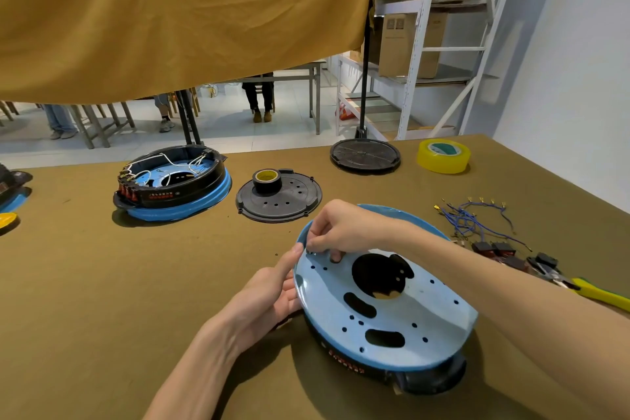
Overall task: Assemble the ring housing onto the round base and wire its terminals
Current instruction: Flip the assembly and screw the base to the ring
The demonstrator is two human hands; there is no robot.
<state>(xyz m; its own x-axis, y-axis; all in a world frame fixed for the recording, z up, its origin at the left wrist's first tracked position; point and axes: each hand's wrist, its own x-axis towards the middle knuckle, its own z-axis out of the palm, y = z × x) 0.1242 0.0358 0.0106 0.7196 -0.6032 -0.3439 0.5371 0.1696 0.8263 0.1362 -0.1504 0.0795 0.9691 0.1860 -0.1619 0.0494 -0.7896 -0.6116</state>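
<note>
A light blue round base (402, 310), perforated with small holes, two oblong slots and a large central opening, is seen tilted on the olive-brown table (136, 283), with a black ring housing (433, 377) beneath it; red lettering is visible on the housing's side wall. The assembly is located at the near right of the table, directly before the person.

The left hand (269, 297) is held against the base's left rim, the thumb laid up along the rim edge and the fingers curled under it. The right hand (337, 230) is placed over the upper left of the base, its fingertips pressed together and pinching something small at a hole near the rim; the pinched item cannot be made out.

A second assembled unit (174, 184), black ring on blue base with white wires and red-capped terminals inside, is observed at the far left. Beside it a black perforated disc (289, 204) is noted, carrying a roll of black tape (267, 180). A further black round cover (364, 155) lies at the table's far edge, with a roll of yellow tape (443, 156) near it. To the right of the base, a bundle of blue wires (474, 218) with metal terminals, several small black and red switches (494, 249) and a yellow-handled tool (600, 295) are recorded. A mustard cloth (170, 17) is hung above the table's far side.
</note>
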